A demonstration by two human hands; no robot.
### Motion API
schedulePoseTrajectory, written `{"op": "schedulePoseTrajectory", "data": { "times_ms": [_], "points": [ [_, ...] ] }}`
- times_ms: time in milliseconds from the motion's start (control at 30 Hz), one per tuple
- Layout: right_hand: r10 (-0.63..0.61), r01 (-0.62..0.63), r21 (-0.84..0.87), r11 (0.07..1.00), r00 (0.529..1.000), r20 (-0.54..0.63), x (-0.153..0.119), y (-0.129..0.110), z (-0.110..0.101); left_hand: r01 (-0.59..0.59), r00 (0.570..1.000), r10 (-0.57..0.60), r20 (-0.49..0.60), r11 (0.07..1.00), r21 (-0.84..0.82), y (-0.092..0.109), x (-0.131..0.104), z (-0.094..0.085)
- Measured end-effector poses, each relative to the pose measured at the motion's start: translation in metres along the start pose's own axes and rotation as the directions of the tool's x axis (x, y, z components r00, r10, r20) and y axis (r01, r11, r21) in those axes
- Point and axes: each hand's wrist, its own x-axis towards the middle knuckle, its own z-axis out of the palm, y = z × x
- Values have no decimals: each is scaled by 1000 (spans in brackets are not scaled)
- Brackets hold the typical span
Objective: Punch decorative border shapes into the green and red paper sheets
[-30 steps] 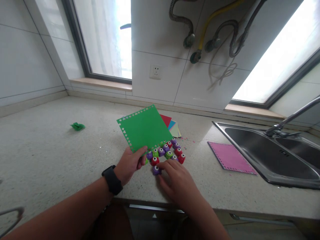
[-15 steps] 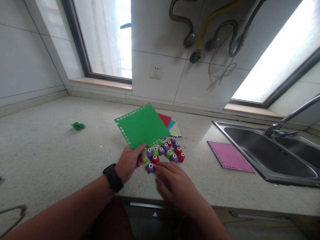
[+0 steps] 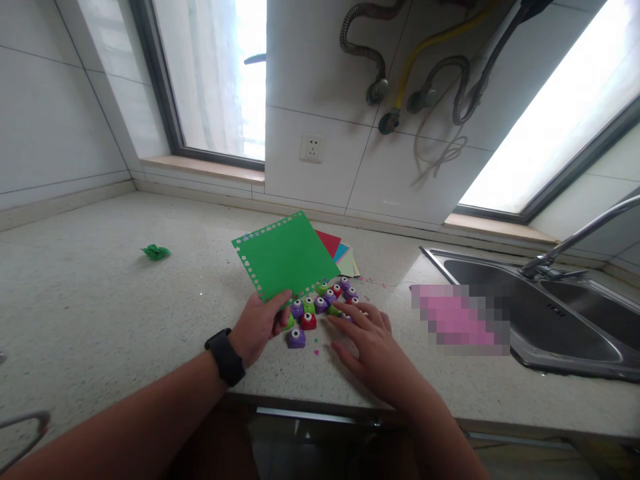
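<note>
The fingers of the left hand [image 3: 254, 327] are clamped on the green sheet [image 3: 287, 257], thumb on top at its near corner; shaped holes line several of its edges. The fingers of the right hand [image 3: 375, 343] are spread apart over the near right side of the clustered punches [image 3: 321, 305]; I cannot tell whether they touch one. They have just moved off the purple punch [image 3: 297, 339], which now sits clear of both hands, between them and nearer the left fingers, star mark up. That leaves the right hand with no visible hold on it. A red punch [image 3: 309, 321] stands just beyond it. Small paper bits [image 3: 317, 352] lie left of the right thumb, and a red sheet [image 3: 327, 241] peeks out beyond the left fingers, behind the green one.
</note>
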Motion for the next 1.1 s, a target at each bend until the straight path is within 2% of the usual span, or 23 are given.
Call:
{"op": "schedulePoseTrajectory", "data": {
  "times_ms": [233,400,567,633,733,867,1100],
  "points": [
    [101,-101,-86,991,995,-4,-11,10,14,15,1000,-15,-3,1000,-13,3,-1,2],
    [95,-95,-42,995,995,-16,-9,15,7,8,1000,-8,-2,1000,10,2,0,1],
    [204,-194,86,977,972,-121,7,50,-11,20,1000,-20,-14,1000,5,2,-1,1],
    [245,-236,94,967,964,-101,16,67,-16,16,1000,-16,-9,1000,-1,3,-1,1],
    [175,-173,125,977,984,-10,28,86,-19,13,1000,-14,-19,999,-30,4,-1,2],
    [32,-50,166,985,993,111,38,93,-14,-2,998,-6,-66,992,-126,6,1,1],
    [87,-84,353,932,996,6,31,94,3,-57,994,31,-107,967,-249,14,13,-6]
  ]
}}
